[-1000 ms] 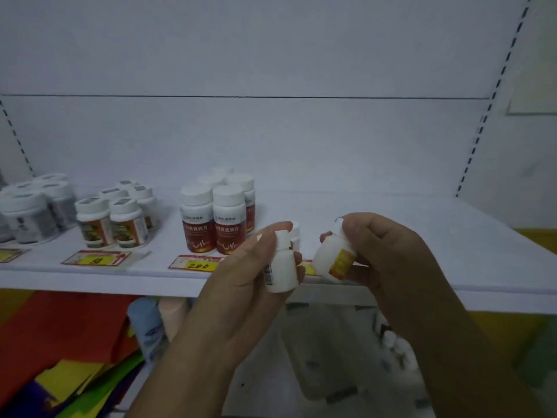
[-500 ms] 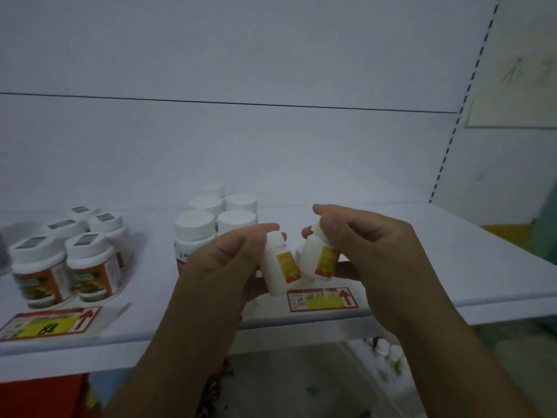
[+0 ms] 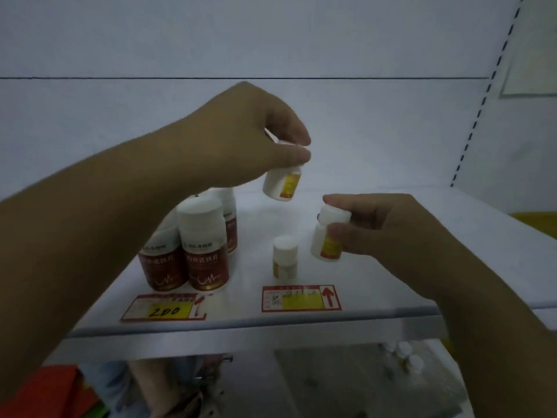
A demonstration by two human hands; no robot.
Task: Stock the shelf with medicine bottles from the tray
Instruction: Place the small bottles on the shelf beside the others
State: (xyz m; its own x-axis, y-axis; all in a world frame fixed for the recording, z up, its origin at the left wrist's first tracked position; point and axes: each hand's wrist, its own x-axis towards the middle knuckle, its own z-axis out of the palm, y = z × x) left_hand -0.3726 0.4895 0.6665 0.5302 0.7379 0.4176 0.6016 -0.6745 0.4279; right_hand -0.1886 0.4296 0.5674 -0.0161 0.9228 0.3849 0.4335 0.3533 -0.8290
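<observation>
My left hand (image 3: 241, 137) reaches over the white shelf (image 3: 391, 285) and pinches the cap of a small white bottle with a yellow label (image 3: 281, 184), which hangs in the air above the shelf. My right hand (image 3: 382, 227) grips a second small white bottle (image 3: 327, 236) by its cap and side, low over the shelf. A third small white bottle (image 3: 285, 257) stands upright on the shelf between them, behind a red-and-yellow price tag (image 3: 301, 298). Below the shelf edge at lower right, several white bottle caps (image 3: 404, 356) show in a dim tray.
Larger white bottles with dark red labels (image 3: 205, 248) stand in a cluster on the shelf's left, under my left forearm, behind a price tag reading 200 (image 3: 164, 307). The back panel is white, with a slotted upright (image 3: 479, 107) at the right. Red and coloured items (image 3: 51, 390) lie below left.
Both hands have moved forward over the shelf. My left hand has risen and carried its bottle farther back, while my right hand has brought its bottle down beside the standing one. The view has come closer.
</observation>
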